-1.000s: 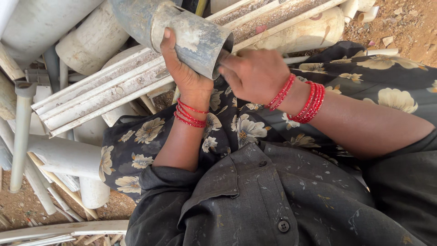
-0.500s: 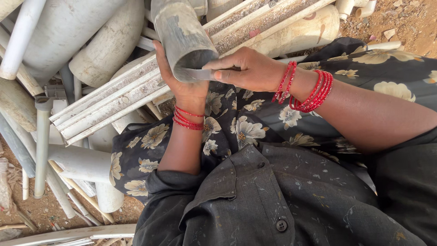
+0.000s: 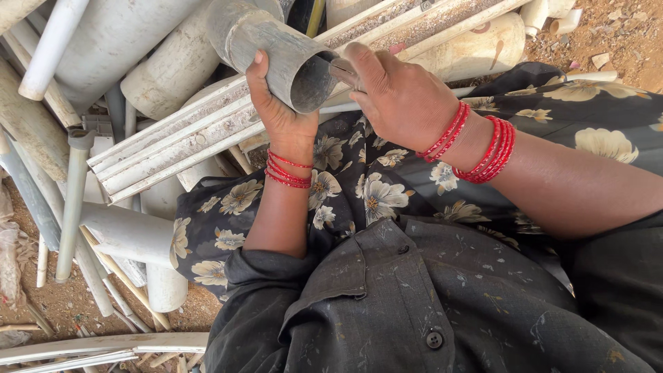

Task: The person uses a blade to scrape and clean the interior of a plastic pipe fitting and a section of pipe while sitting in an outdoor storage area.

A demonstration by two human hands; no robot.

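left hand (image 3: 276,114) grip on one grey pipe (image 3: 266,48); right hand (image 3: 404,97) grips one blade (image 3: 340,69).

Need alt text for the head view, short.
The left hand grips a short grey plastic pipe while the right hand presses a thin metal blade against its open rim, above a pile of white plastic pipes on dirt.

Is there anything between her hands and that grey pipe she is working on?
Nothing visible. The left hand wraps the grey pipe directly from below, near its open end. The right hand presses a small metal blade against the pipe's rim, so only that tool sits between it and the pipe.
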